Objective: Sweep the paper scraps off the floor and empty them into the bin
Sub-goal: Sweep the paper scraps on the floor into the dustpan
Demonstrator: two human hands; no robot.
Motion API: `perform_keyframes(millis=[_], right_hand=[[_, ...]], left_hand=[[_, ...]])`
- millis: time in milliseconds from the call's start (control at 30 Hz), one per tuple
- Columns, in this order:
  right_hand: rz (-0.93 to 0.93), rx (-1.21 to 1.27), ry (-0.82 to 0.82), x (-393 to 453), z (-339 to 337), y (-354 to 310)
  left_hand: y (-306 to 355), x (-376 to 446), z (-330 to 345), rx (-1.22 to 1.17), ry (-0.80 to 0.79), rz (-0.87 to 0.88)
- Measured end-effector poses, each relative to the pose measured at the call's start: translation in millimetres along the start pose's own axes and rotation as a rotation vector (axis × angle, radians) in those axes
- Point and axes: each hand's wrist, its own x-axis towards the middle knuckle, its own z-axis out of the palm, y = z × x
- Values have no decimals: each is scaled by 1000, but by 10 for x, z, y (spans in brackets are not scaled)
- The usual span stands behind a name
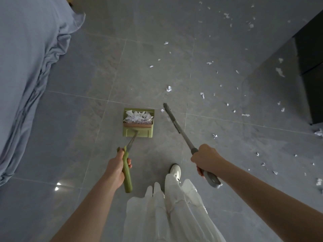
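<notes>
A: Grip status?
B: Left hand point(117, 167) is wrapped round the dustpan point(138, 123) handle; right hand point(206, 158) is wrapped round the broom point(172, 118).
A: Step?
B: Mid-sweep, judging by the pan at centre, part full.
A: Next?
B: Probably the scraps point(227, 70), upper right. No bin visible.

Home bedroom, sheeted bed point(26, 67), tiled floor point(87, 70)

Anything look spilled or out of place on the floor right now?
Yes. Torn paper scraps lie scattered over the grey floor, mostly to the right, near the dark cabinet. The green dustpan already holds a heap. Nothing looks damaged.
</notes>
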Motion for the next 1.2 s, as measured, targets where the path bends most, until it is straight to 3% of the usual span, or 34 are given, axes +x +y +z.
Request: perform_keyframes(millis=[300,467,700,1200], right_hand=[[199,489,-76,668,-292,-120],[322,593,-200,922,-536,-247],[258,673,-268,1171,-791,-439],[246,1209,-376,1575,-879,-1641]], left_hand=[[397,192,205,-53,66,34],[640,325,361,-100,87,41],[908,442,560,-118,95,46],[1715,868,867,-131,113,92]])
